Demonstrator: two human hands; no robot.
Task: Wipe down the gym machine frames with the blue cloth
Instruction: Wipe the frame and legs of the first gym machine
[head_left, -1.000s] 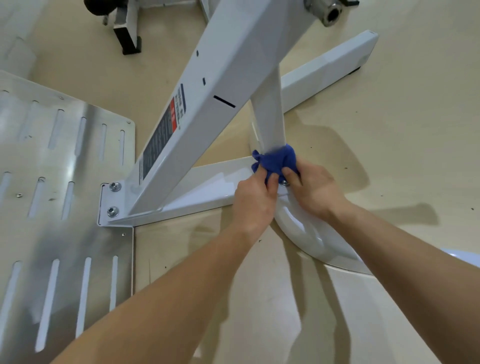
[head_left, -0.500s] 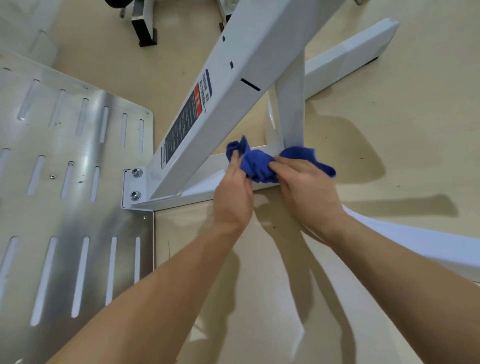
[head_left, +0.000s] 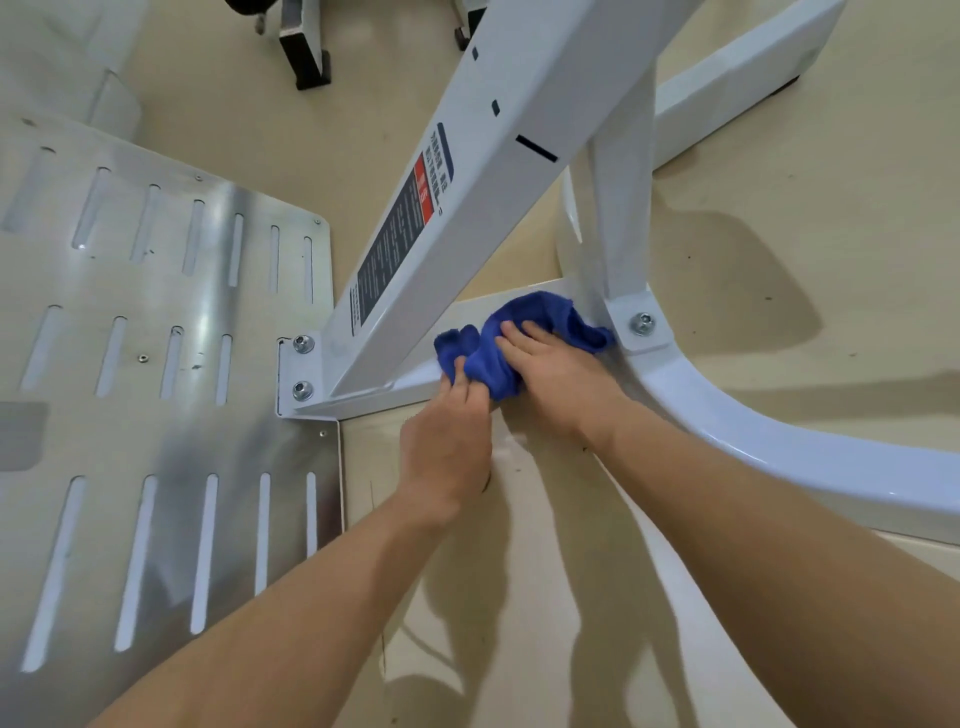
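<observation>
- The blue cloth (head_left: 524, 338) lies bunched on the low base bar (head_left: 363, 397) of the white machine frame. It sits in the corner between the slanted beam (head_left: 467, 208) at its 10 o'clock and the bolted bracket (head_left: 623, 317) of the upright post (head_left: 618, 218) at its 3 o'clock.
- The left hand (head_left: 447, 441) has its fingers curled into the cloth's 8 o'clock end, gripping a fold.
- The right hand (head_left: 550, 374) lies over the middle of the cloth, fingers fairly straight, pressing it down onto the bar. Its thumb is hidden, so I cannot tell whether it hooks underneath.
- The cloth looks soft, light and limp, so it should mould into the corner and around the bolt head, though its pile may snag there.
- It is probably best held as a wad under a flat palm, with the loose tail gathered in so it does not drag on the floor.
- The frame's paint looks glossy and hard, so the cloth should slide easily and the hand must supply the pressure.
- A slotted metal plate (head_left: 156, 431) lies at 9 o'clock, and a curved foot (head_left: 727, 431) sweeps off toward 4 o'clock.
</observation>
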